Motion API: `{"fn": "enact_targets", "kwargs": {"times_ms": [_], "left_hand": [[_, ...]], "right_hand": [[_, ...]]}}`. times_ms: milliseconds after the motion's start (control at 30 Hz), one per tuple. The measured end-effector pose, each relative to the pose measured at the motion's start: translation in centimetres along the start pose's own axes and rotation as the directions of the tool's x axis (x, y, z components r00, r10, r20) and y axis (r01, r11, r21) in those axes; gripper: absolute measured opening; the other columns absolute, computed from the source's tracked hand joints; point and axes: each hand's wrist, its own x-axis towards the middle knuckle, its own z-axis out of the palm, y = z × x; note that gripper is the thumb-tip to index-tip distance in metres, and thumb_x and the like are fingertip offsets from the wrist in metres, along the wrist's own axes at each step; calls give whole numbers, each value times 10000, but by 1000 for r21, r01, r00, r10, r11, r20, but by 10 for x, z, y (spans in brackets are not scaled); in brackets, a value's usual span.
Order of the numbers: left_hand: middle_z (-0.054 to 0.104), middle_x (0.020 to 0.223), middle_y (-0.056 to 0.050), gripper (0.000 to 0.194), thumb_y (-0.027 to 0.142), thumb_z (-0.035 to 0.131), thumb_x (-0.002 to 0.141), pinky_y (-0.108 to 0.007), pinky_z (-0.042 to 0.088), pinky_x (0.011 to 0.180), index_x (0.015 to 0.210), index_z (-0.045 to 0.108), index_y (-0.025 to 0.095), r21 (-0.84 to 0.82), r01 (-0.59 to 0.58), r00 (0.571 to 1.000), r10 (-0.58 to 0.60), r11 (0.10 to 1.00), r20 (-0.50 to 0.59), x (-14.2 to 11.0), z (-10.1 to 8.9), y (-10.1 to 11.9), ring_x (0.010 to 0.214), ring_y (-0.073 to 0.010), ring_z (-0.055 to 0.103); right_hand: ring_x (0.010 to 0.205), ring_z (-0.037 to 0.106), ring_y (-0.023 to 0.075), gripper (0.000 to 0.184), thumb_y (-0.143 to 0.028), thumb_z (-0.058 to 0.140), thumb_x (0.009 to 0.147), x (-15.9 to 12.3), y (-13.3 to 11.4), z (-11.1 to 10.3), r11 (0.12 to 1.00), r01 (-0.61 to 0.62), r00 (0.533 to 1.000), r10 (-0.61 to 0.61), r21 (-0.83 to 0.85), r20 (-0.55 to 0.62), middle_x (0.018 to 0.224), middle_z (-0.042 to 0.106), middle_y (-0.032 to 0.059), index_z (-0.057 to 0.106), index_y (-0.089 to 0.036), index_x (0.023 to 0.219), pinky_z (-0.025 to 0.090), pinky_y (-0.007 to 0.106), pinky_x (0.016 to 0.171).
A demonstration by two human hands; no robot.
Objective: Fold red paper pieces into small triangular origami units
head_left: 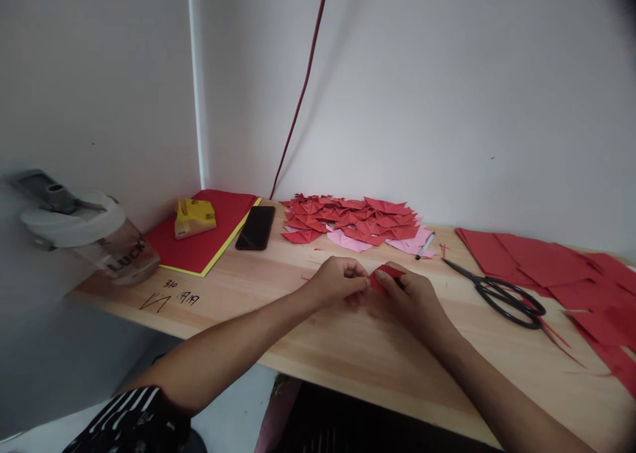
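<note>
A small folded piece of red paper (386,276) is held just above the wooden table, near its middle. My right hand (408,299) grips it, thumb lying on top and fingers underneath. From the other side my left hand (342,279) is closed, thumb and forefinger pinching at the paper's left corner. Beyond both hands lies a heap of folded red paper pieces (348,214), with some pink ones (350,239) at its front. Black-handled scissors (501,297) rest to the right of my right hand.
Red paper sheets (541,264) spread along the right side. A pen (425,246) lies beside the heap. To the left are a black phone (255,228), a red sheet with yellow edges (218,218) bearing a yellow packet (195,216), and a lidded bottle (124,254). A red cable (304,89) hangs behind.
</note>
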Motion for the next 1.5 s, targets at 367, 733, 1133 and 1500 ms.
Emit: {"fn": "enact_targets", "kwargs": {"times_ms": [367,733,1133,1500], "left_hand": [[560,616,37,88,214,537,835,-209,393,521,763,547,164,353,-173,980,126,920,151,-8,0,4,509,-95,522],[548,518,37,207,199,541,789,-218,371,555,587,502,175,396,-183,982,154,900,105,-5,0,-1,495,-102,489],[530,533,38,215,208,552,798,-213,349,550,593,497,170,368,-204,976,161,907,143,-5,-1,-1,520,-97,480],[551,545,38,193,190,533,816,-211,380,596,626,521,160,397,-223,969,157,890,192,-3,-2,-1,538,-96,510]], "right_hand": [[619,549,166,360,-414,423,933,1,1,0,999,27,992,-31,29,124,627,587,8,526,-210,655,402,263,589],[559,457,151,398,-411,416,953,0,-3,2,999,47,990,-47,4,129,567,492,-10,422,-220,604,330,269,530],[575,462,148,380,-412,403,955,-1,-3,-1,997,69,982,-72,25,174,587,491,-12,436,-217,631,340,259,545],[528,368,113,478,-516,393,944,2,8,2,999,-8,973,-3,45,231,550,395,-27,389,-204,582,278,244,498]]}}
